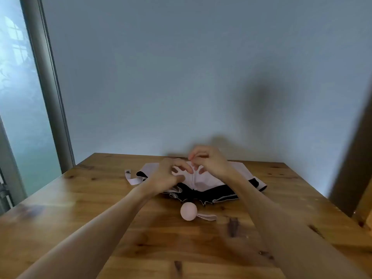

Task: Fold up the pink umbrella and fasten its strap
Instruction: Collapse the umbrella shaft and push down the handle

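While the pink umbrella lies collapsed on the wooden bench, its round handle toward the person and its strap trailing loose at the left, the left hand and right hand each pinch its canopy fabric.

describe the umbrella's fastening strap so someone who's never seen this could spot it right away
On the wooden table lies the collapsed pink umbrella, with both hands at its fabric. The strap sticks out from the umbrella's left end, flat on the wood. It is a short pale pink band with a small dark fastener at its tip, unlike the loop beside the round handle.
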{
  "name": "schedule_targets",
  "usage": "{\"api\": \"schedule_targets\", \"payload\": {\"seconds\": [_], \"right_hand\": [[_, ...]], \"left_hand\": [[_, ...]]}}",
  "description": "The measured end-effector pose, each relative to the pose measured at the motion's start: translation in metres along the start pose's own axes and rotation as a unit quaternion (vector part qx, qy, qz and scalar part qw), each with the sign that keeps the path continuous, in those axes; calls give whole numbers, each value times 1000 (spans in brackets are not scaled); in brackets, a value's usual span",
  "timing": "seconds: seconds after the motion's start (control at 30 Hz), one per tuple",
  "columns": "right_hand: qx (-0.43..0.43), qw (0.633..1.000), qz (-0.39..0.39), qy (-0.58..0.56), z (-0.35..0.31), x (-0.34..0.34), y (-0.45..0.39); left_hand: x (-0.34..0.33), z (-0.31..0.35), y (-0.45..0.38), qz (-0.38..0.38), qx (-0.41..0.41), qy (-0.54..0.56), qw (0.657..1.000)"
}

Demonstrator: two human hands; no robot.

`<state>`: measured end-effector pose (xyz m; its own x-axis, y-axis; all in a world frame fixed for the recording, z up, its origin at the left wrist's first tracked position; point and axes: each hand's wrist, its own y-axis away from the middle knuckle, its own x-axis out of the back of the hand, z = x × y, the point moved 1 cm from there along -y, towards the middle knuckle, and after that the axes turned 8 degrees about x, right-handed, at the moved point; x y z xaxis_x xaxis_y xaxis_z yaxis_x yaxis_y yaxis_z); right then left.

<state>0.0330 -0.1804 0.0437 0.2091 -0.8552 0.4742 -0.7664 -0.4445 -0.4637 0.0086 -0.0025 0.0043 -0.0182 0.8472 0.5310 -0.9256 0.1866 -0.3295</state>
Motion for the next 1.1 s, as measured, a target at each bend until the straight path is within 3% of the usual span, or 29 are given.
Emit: {"api": "schedule_targets", "payload": {"seconds": [0.27,0.57,1.1], "right_hand": [[16,998,-10,62,19,-18,14],[-7,998,41,43,43,-33,27],[12,995,58,78,51,-34,35]], "left_hand": [[-14,-20,13,-49,-17,-18,999],[-25,-31,21,-42,-30,-35,998],[-27,-34,30,-43,-75,-115,990]]}}
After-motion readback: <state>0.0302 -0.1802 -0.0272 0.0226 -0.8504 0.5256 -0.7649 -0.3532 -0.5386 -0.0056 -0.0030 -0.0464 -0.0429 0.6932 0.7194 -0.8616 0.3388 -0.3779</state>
